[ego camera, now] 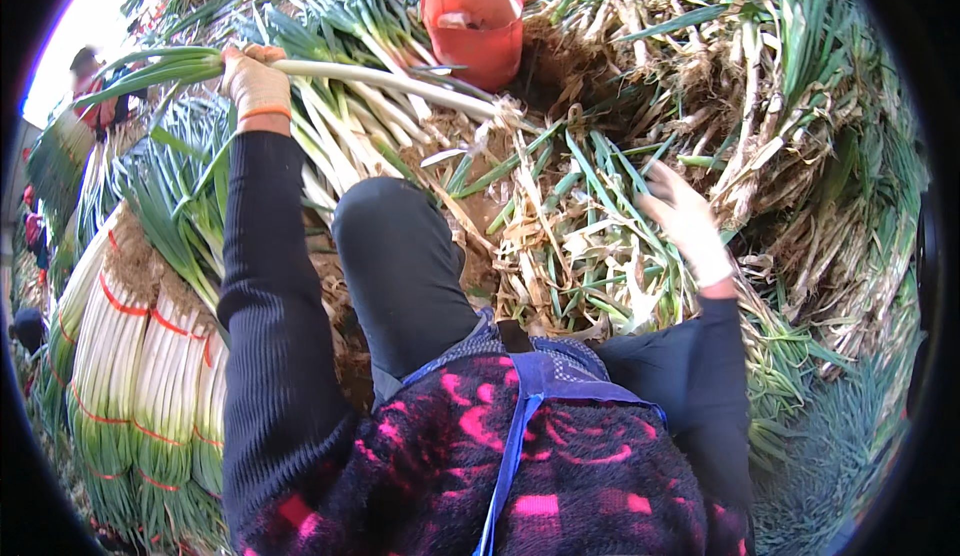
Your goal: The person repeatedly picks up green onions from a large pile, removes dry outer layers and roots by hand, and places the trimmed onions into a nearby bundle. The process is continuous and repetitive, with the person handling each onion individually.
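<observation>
My left hand [256, 84], in a pale work glove with an orange cuff, is closed around a long green onion [375, 77] where its white stalk meets the leaves. The stalk points right, and its root end is over the dirt floor. My right hand [681, 218], also gloved and slightly blurred, has its fingers apart with nothing in them. Beneath and beside it lie stripped leaves and dry husks [555, 256]. Peeled green onions [345, 128] lie in a row just beyond my left forearm.
Bundles of green onions [142, 361] tied with red bands stand at left. A red bucket [480, 45] is at the top centre. Unpeeled onions with roots [750, 105] are heaped along the right. Another person [94, 90] is at the far upper left.
</observation>
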